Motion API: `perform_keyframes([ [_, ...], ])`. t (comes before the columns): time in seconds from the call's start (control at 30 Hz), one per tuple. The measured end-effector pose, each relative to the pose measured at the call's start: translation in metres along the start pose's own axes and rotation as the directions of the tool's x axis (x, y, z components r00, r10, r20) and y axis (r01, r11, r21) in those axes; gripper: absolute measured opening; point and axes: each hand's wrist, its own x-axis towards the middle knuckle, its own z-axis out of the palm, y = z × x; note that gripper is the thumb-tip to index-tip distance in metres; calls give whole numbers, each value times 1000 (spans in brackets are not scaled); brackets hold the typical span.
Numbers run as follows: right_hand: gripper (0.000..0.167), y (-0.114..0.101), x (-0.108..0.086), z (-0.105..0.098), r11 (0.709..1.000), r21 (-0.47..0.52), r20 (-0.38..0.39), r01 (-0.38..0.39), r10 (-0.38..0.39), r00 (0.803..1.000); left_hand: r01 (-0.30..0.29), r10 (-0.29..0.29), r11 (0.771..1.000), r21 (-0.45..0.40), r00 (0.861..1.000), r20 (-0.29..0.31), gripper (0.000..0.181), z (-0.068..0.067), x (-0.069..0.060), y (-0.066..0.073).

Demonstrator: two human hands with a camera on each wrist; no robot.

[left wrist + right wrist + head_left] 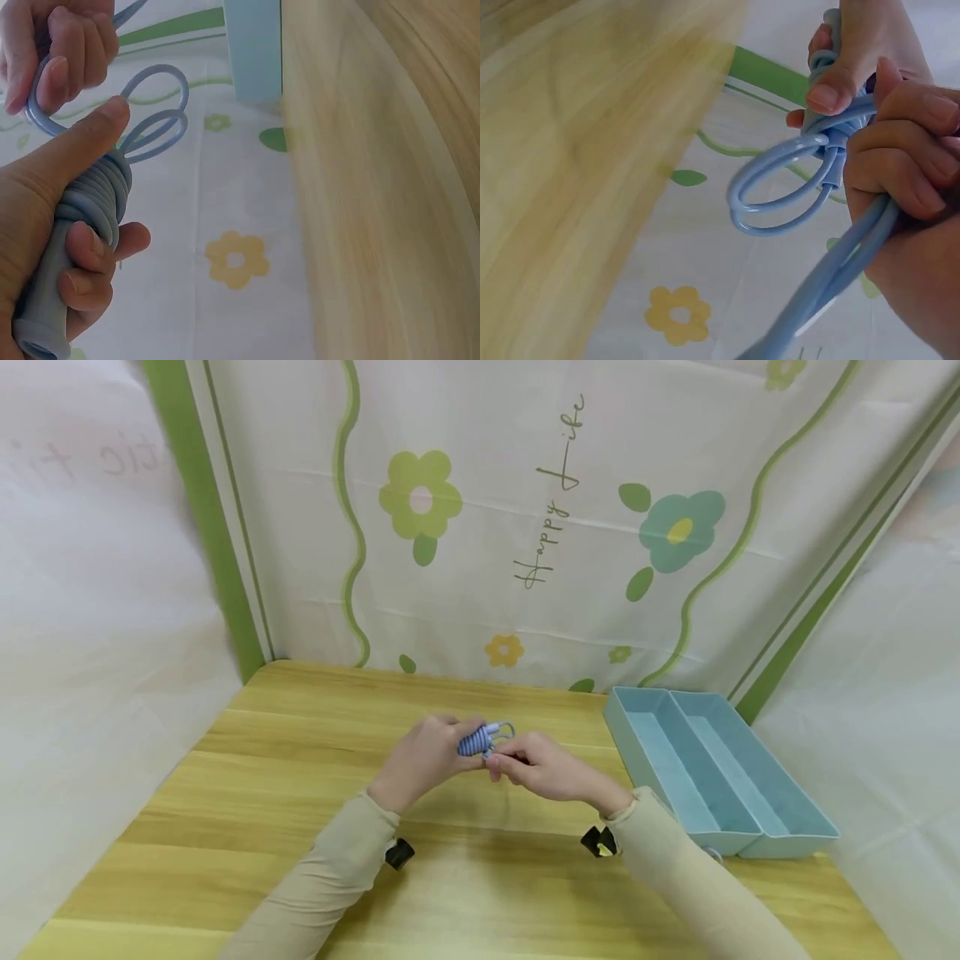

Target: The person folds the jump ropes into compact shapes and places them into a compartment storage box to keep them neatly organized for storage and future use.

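Note:
A blue cord bundle (474,742), wound in tight coils around a handle, is held up above the table by the left hand (427,758). In the left wrist view the left thumb presses on the coils (97,191), and the fingers curl round the pale blue handle (46,307). Two cord loops (776,195) stick out from the coiled end. The right hand (551,768) grips a stretch of the cord close beside the bundle; in the right wrist view, doubled cord (829,274) runs out below the fingers of that right hand (911,161).
Two long light blue trays (780,777) stand side by side at the table's right. A small piece of blue cord (712,853) shows by their near edge. A printed curtain (480,585) hangs behind the wooden table (247,827), with more curtain at both sides.

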Motion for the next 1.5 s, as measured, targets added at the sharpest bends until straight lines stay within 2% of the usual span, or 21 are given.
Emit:
perform_keyframes([
  [0.27, 19, -3, -1, -30, 991, -102, 54, 82, -77, 996, -130, 132, 990, -60, 991, 30, 28, 4, 2, 2],
  [0.43, 17, -1, 3, -39, 976, -169, 36, 139, -135, 990, -171, 174, 980, -99, 985, 19, 30, 5, 3, 4],
  [0.57, 18, 2, 6, -39, 976, -176, -7, 127, -130, 991, -176, 179, 979, -104, 984, 18, 32, 5, 3, 4],
  [0.7, 11, 6, 5, -37, 987, -133, -42, 93, -99, 994, -156, 162, 982, -109, 985, 52, 30, 4, 2, 3],
  [0.8, 10, 6, 4, -37, 989, -105, -41, 105, -110, 993, -135, 143, 985, -109, 987, 74, 31, 5, 1, 1],
  [0.9, 13, 5, 4, -38, 979, -142, -35, 147, -154, 987, -123, 133, 986, -114, 988, 76, 31, 4, 1, -2],
  [1.0, 10, 3, 5, -38, 952, -247, -28, 182, -195, 980, -116, 125, 987, -113, 989, 75, 31, 3, 1, -3],
  [1.13, 12, 0, 7, -37, 926, -328, -9, 187, -201, 980, -99, 106, 990, -101, 992, 71, 31, 3, 0, -3],
  [1.3, 10, -4, 7, -37, 917, -351, -8, 192, -207, 978, -96, 102, 991, -95, 993, 58, 30, 1, 1, -3],
  [1.5, 9, -6, 11, -40, 903, -364, 47, 227, -226, 973, -121, 135, 981, -155, 987, 83, 29, -1, 1, -3],
])
